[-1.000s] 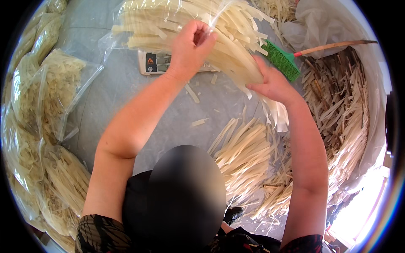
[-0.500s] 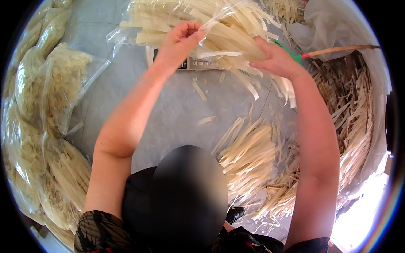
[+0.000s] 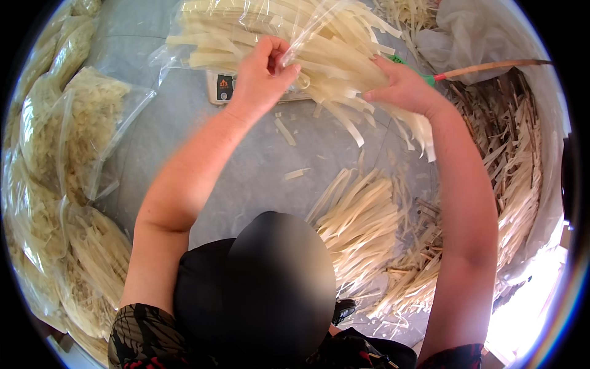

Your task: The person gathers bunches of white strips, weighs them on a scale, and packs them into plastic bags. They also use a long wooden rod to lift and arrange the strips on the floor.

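A clear plastic bag (image 3: 301, 37) lies over a bundle of long, flat, pale yellow strips (image 3: 246, 18) at the far side. My left hand (image 3: 264, 74) is closed, pinching the gathered edge of the bag above the scale. The loose ends of the strips spill out to the right, where my right hand (image 3: 405, 89) wraps round them, thumb on the near side. Some strip ends hang down under my right wrist. Beneath the bundle sits a flat scale (image 3: 215, 89) with a button panel, mostly covered by the strips and my left hand.
Full plastic bags of strips (image 3: 55, 154) line the left side. Loose strips (image 3: 362, 227) lie in a pile on the grey floor (image 3: 227, 154), with a larger heap (image 3: 516, 160) in a plastic sheet at right. A green tool with a wooden handle (image 3: 491, 69) lies behind my right hand.
My left hand has moved slightly right with the bag edge, uncovering the scale's left corner. The strips and bag have shifted a little left. My right hand keeps its hold.
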The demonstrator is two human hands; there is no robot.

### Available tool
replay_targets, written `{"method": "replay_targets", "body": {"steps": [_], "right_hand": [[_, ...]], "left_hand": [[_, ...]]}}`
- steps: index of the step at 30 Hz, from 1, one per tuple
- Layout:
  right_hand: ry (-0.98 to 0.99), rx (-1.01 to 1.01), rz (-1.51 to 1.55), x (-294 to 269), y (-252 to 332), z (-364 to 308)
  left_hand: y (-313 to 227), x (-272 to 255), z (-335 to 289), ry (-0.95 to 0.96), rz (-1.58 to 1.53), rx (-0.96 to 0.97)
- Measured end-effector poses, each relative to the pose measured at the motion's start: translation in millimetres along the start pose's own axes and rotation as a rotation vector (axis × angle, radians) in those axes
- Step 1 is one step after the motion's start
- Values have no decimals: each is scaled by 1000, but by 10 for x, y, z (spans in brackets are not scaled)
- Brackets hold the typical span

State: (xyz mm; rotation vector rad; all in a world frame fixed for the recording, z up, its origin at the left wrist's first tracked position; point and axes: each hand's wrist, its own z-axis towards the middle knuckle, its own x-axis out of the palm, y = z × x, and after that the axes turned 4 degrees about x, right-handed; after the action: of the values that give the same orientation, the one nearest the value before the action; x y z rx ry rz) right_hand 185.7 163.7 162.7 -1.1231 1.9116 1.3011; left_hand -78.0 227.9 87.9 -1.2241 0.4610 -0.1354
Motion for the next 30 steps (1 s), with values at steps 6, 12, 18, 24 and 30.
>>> {"method": "replay_targets", "body": {"steps": [6,12,18,24,30], "right_hand": [[-79,35,-293,588,643,-118],[-151,63,-296,533,671,314],[-784,-131,-482,725,270,-398],[-499,178,7,931,-167,-460],[-518,21,-98,690,436,-43]], "left_hand": [[-92,165,-98,-89,207,246],[-169,169,-103,-3,191,316],[718,-1097,570,-661,471,327],[1391,-1729,897,-601,-443,-429],[1228,-1562,789,-454,-496,-305]]}}
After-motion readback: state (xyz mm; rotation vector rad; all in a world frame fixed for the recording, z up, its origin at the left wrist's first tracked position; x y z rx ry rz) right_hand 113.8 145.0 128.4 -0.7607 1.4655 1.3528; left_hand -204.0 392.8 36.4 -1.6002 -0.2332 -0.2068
